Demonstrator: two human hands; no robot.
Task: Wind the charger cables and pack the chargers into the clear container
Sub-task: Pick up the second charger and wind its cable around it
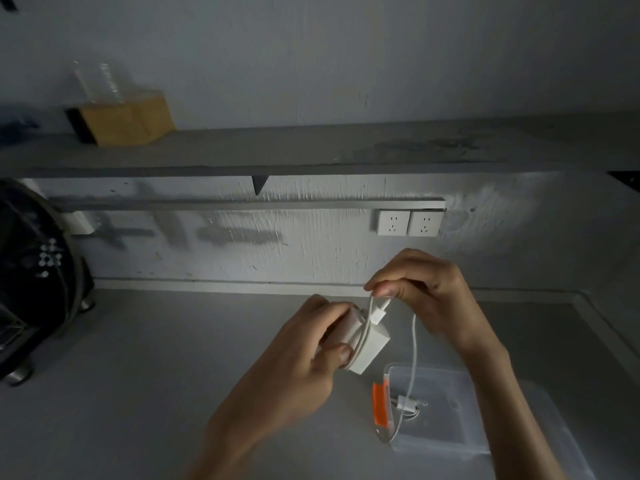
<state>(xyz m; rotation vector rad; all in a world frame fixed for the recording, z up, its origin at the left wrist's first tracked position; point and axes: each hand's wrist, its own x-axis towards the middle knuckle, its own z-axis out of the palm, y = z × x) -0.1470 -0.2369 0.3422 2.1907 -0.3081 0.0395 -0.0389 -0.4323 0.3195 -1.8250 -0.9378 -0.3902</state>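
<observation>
Charger (360, 341) held above the counter (138, 375), cable (414, 341) partly wound.
Left hand (304, 358) grips the white block; right hand (422, 285) pinches a cable loop just above it. The loose end hangs into the clear container (446, 434) by the counter's near right edge.

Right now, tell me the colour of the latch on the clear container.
Orange latch, seen in the head view.

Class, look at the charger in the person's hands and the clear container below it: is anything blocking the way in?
Nothing visible blocks it. The container sits open, no lid over it, just below and right of the charger. Only the charger's own cable hangs from the right hand into it, its plug inside.
</observation>
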